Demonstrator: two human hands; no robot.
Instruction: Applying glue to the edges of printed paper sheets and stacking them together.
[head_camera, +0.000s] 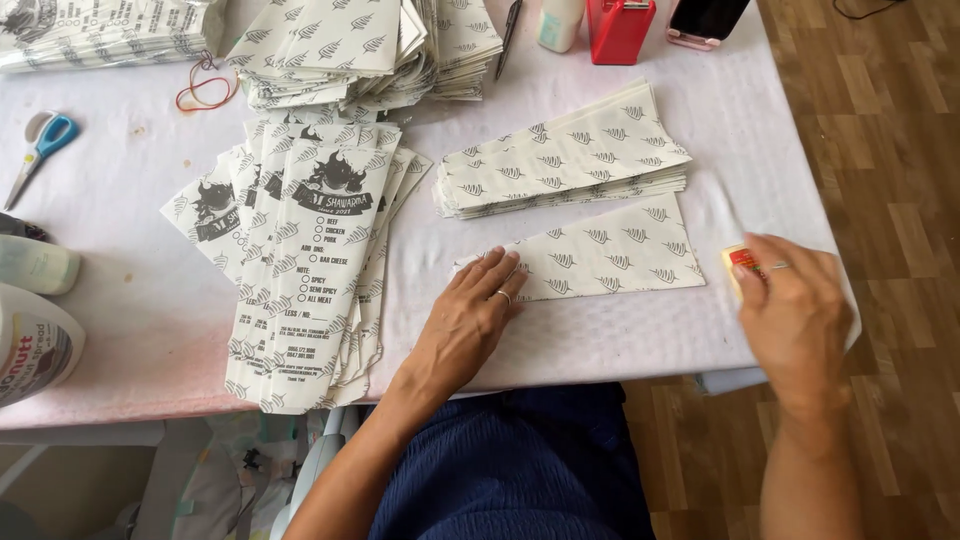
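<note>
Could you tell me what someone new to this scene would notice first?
Probably the fanned pile of printed paper sleeves left of centre on the white table. Next, the left hand lying flat on a single leaf-patterned sleeve at the front edge, while the right hand holds a small yellow and red object at the table's right edge.

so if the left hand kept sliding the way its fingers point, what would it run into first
The left hand already rests on the single patterned paper sleeve; straight on, it would probably meet the stack of patterned sleeves beyond.
</note>
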